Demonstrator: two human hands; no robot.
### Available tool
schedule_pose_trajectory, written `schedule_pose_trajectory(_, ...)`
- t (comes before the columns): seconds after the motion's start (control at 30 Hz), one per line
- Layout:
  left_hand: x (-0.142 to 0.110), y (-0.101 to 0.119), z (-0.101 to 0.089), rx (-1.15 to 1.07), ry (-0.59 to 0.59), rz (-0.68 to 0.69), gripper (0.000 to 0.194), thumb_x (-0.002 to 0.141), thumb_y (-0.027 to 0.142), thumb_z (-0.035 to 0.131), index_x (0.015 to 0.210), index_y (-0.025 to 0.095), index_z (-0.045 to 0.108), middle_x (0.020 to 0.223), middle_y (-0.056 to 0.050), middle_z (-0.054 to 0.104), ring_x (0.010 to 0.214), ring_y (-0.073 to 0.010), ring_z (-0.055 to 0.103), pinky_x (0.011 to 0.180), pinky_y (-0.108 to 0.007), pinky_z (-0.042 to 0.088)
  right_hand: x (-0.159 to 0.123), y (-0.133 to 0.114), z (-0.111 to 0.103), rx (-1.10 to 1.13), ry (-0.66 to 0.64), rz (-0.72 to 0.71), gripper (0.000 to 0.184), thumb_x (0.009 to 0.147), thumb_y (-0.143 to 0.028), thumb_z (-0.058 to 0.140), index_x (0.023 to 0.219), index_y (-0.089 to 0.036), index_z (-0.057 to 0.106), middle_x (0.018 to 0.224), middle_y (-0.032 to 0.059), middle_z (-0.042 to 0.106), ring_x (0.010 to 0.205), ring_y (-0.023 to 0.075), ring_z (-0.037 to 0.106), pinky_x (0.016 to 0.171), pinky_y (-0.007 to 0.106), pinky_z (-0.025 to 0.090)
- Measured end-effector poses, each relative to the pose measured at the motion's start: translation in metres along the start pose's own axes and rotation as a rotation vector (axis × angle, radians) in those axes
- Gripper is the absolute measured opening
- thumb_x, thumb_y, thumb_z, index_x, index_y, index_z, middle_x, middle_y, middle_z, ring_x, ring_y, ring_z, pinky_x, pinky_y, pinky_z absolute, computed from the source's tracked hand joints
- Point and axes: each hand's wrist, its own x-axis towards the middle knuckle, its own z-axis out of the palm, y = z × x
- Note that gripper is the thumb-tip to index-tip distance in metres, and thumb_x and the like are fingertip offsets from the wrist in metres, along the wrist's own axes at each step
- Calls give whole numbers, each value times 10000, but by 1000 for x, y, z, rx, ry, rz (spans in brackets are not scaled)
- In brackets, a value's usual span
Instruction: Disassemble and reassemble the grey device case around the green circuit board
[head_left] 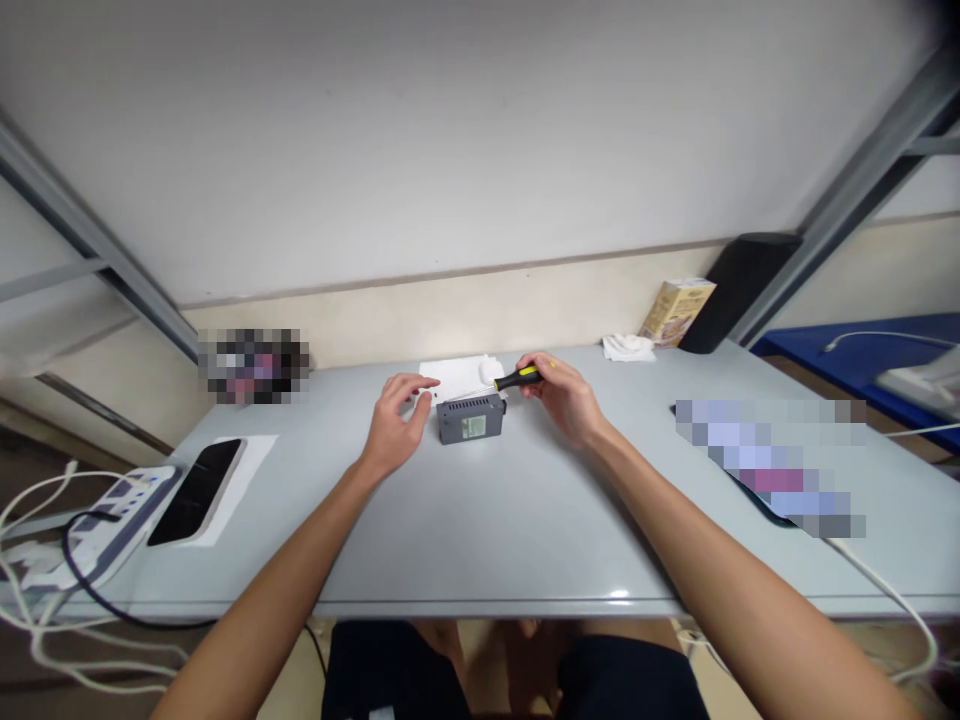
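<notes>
A dark grey vented box (470,421) with a pale green label stands on edge on the table. My right hand (559,393) grips a black and yellow screwdriver (517,378), its shaft pointing left along the top of the box. My left hand (399,418) is at the box's left end, thumb and fingers apart with nothing between them. Whether the thumb touches the box I cannot tell. Behind the box lies a white sheet of paper (450,371) with a small white item on it.
A black phone (201,490) and a white power strip (112,520) with cables lie at left. A pixelated device (765,470) with a white cable is at right. Tissue (628,347), a yellow carton (677,312) and a black cylinder (739,292) stand at the back right.
</notes>
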Motion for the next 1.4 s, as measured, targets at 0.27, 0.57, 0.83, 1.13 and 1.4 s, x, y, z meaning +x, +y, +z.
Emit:
schedule_pose_trajectory(0.27, -3, 3, -3, -52, -115, 38, 207, 1024, 265, 552, 1126, 204, 722, 1117, -108, 696, 1073, -235, 606, 875, -373, 504, -3, 1, 2, -3, -30, 6, 275, 858, -483, 692, 837, -214, 748, 798, 33, 590, 679, 169, 503, 658, 322, 368)
schedule_pose_trajectory(0.57, -3, 4, 0, -94, -184, -25, 209, 973, 289, 605, 1116, 205, 733, 1120, -108, 694, 1035, -237, 601, 908, -377, 501, -2, -2, 0, -33, -28, 13, 275, 819, -475, 691, 818, -204, 738, 793, 32, 588, 670, 168, 499, 646, 327, 373)
schedule_pose_trajectory(0.83, 2, 8, 9, -365, -288, -455, 354, 853, 291, 552, 1143, 201, 736, 1248, -89, 726, 1173, -285, 628, 1008, -399, 479, 2, -1, -5, 105, 96, 9, 236, 855, -439, 679, 830, -211, 733, 785, 21, 556, 640, 143, 487, 617, 303, 407)
schedule_pose_trajectory(1.13, -4, 8, 12, -444, -254, -488, 305, 882, 315, 585, 1114, 205, 748, 1255, -96, 740, 1199, -285, 663, 1032, -410, 512, 7, 9, -9, 210, 227, 135, 278, 804, -479, 735, 890, -219, 690, 812, 30, 634, 579, 126, 478, 567, 292, 412)
schedule_pose_trajectory(1.4, -7, 7, -4, -232, -282, -129, 112, 933, 310, 671, 966, 205, 653, 1191, -113, 737, 1150, -252, 699, 1059, -434, 555, 8, 12, -8, 182, 221, 174, 292, 785, -492, 739, 882, -223, 682, 820, 26, 640, 568, 129, 466, 558, 308, 404)
